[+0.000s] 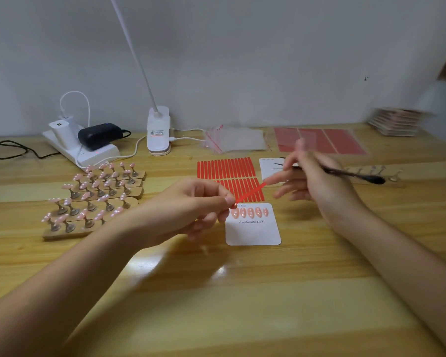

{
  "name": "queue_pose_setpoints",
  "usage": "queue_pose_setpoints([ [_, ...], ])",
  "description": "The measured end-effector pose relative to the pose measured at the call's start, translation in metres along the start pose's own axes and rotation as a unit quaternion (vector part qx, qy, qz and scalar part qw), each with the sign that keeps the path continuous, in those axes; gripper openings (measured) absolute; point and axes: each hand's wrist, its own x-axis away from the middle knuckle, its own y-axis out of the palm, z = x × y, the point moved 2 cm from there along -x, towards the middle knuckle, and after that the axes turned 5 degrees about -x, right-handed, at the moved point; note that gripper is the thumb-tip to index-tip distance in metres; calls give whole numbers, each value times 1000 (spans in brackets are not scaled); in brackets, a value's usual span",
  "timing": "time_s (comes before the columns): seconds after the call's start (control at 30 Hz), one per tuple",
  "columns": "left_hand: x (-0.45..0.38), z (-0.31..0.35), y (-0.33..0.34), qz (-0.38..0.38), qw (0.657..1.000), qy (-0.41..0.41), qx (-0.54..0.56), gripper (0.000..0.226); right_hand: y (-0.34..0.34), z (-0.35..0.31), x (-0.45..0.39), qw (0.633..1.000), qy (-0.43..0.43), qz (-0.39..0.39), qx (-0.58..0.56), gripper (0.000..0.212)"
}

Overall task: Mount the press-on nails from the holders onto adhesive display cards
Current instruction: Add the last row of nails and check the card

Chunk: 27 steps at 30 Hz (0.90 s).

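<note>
A white display card (252, 233) printed "Handmade Nail" lies mid-table with several pink nails (250, 213) stuck in a row along its top. My left hand (193, 204) pinches one end of a thin red adhesive strip (251, 193) just above the card. My right hand (309, 181), blurred, grips a black tweezer-like tool (355, 175); its fingertip touches the strip's far end. Behind lies a sheet of red adhesive strips (227, 168). Wooden holders (95, 194) with several pink nails on metal stands sit at the left.
A second white card (269, 167) lies behind my right hand. Clear bags (234, 140) and red sheets (319, 140) lie at the back. A stack of cards (397, 122) sits far right. A power strip (83, 145) and lamp base (159, 130) stand back left.
</note>
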Motion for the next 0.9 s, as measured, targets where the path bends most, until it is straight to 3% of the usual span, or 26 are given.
queue_pose_setpoints([
  [0.13,0,-3,1,-10,1000,-11,-2,16,7,1,4,994,-35,-76,70,24],
  [0.33,-2,-8,-1,-5,999,-34,0,14,8,11,4,988,-50,-118,84,28],
  [0.6,-3,-12,-5,-4,999,-47,7,15,9,7,6,988,-73,-103,86,32],
  [0.77,0,-10,-4,-11,999,-44,0,16,9,8,6,989,-86,-45,110,28],
  [0.9,1,-6,-3,-11,999,-33,1,17,11,13,8,989,-62,-69,113,24],
])
